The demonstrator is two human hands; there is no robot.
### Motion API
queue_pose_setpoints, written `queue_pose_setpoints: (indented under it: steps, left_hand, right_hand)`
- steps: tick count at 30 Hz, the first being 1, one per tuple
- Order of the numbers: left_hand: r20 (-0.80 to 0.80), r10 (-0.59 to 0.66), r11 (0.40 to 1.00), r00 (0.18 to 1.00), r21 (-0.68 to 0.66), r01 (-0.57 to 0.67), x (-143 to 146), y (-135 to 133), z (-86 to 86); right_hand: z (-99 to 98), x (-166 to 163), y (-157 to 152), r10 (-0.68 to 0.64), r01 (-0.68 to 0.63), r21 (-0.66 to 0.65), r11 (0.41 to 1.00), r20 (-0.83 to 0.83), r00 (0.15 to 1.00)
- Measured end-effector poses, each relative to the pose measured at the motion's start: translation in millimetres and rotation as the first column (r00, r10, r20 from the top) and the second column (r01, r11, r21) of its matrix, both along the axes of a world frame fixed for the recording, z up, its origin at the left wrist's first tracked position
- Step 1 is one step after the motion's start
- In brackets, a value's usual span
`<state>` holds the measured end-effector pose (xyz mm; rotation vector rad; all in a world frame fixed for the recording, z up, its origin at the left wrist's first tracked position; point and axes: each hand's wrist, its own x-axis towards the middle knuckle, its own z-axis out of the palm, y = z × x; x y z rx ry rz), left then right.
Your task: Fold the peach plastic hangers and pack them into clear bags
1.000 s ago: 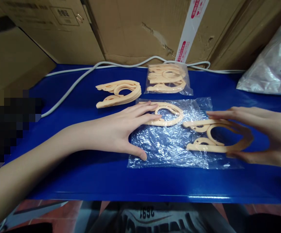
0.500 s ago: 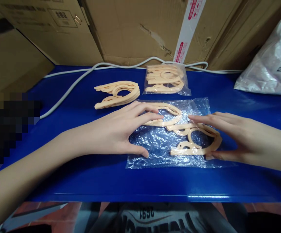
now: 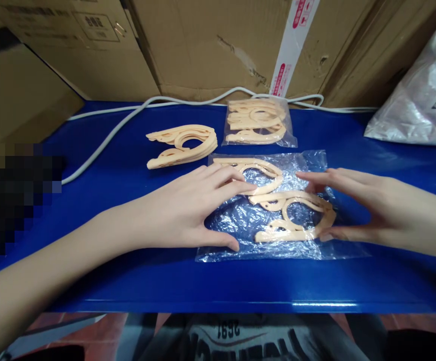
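A clear plastic bag (image 3: pixel 225 253) lies flat on the blue table. Two beige folded clothes hangers are in or on it: an upper hanger (image 3: pixel 274 175) and a lower hanger (image 3: pixel 296 234). My left hand (image 3: pixel 195 205) rests over the bag's left side with fingers spread, its fingertips on the upper hanger, whose left part it hides. My right hand (image 3: pixel 364 205) is at the bag's right side, thumb and fingers apart. Its thumb touches the curved right end of the lower hanger. Whether that hanger is fully inside the film is hard to tell.
A loose stack of folded hangers (image 3: pixel 202 150) sits left of the bag. Behind it is a filled bag of hangers (image 3: pixel 257 123). A white cable (image 3: pixel 105 155) runs along the back, before cardboard boxes (image 3: pixel 210 50). A pale plastic sack (image 3: pixel 421 100) stands at right.
The lower hanger has slid a little left across the bag, with my right thumb at its curved end. My left hand has shifted slightly right and toward me.
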<state>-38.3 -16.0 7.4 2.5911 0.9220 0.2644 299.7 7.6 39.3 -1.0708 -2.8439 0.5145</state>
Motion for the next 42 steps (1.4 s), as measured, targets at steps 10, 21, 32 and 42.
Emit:
queue_pose_setpoints:
  steps: [10, 21, 32, 42]
  left_hand:
    - [0.008, -0.03, 0.999, 1.0, 0.027, 0.03, 2.4, 2.3, -2.7]
    - [0.015, -0.033, 0.999, 0.999, 0.04, 0.032, 3.7, 2.6, -3.0]
    - [-0.001, -0.049, 0.997, 0.999, 0.064, 0.049, 2.6, 2.0, -2.3]
    - [0.012, -0.015, 0.999, 1.0, 0.051, 0.014, 1.7, 1.0, -4.6]
  right_hand:
    - [-7.5, -11.5, -4.9, -0.041, 0.041, -0.071, 0.997, -0.005, 0.999]
    - [1.7, -5.8, -3.8, -0.12, 0.101, -0.211, 0.972, -0.075, 0.99]
    - [-0.1, -11.5, -6.7, -0.153, 0.11, -0.271, 0.956, -0.143, 0.978]
    - [-3.4, -12.7, -10.6, -0.152, 0.07, -0.39, 0.918, -0.184, 0.971]
